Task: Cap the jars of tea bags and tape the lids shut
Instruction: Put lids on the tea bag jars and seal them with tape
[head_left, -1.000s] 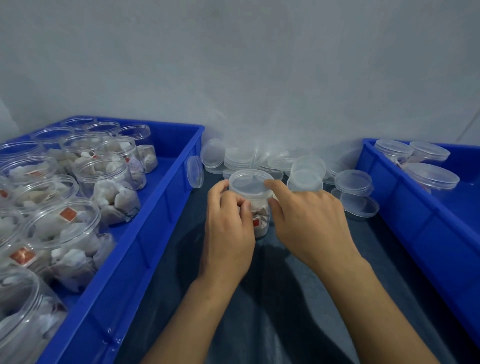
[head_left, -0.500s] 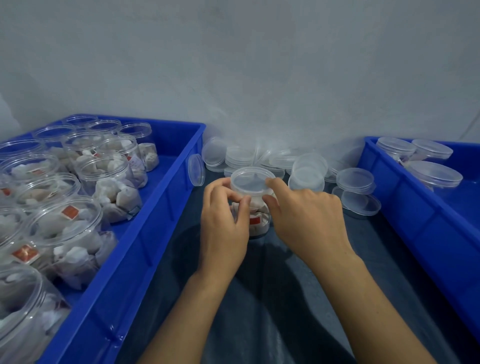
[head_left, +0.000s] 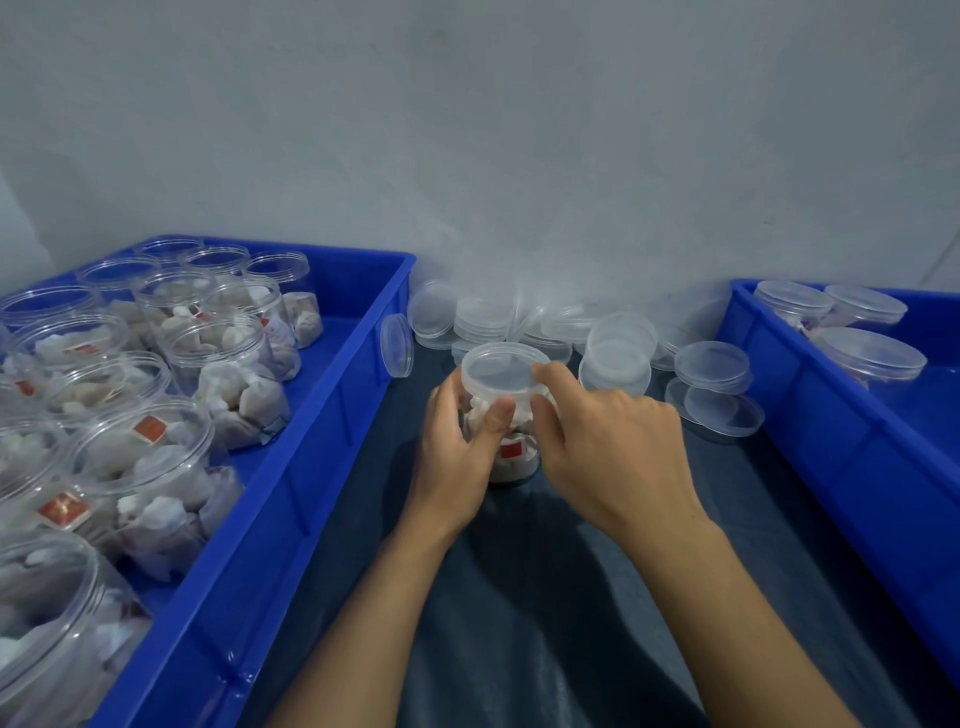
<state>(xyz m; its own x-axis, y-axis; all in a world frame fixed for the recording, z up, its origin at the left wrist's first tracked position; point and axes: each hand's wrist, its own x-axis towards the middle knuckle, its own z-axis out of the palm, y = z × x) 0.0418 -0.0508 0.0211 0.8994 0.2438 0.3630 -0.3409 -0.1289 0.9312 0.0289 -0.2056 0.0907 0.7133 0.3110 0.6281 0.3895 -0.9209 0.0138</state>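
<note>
In the left bin many open jars full of tea bags are seen. No lids are on them, so they are all still to be capped and taped.

In the middle, on the dark mat, one jar is being worked on. It is held around its side by the left hand, with the thumb pressed on the front. A clear lid sits on top of it, and the lid's edge is gripped by the fingers of the right hand. It looks like the lid is being turned or pushed tight, but whether it is fully on cannot be told.

Behind the jar, a pile of loose lids lies by the wall, ready to be used.

In the right bin a few capped jars are stood. Tape on them cannot be made out, and no tape roll is seen.

So only a small part seems done, and most jars are left.
</note>
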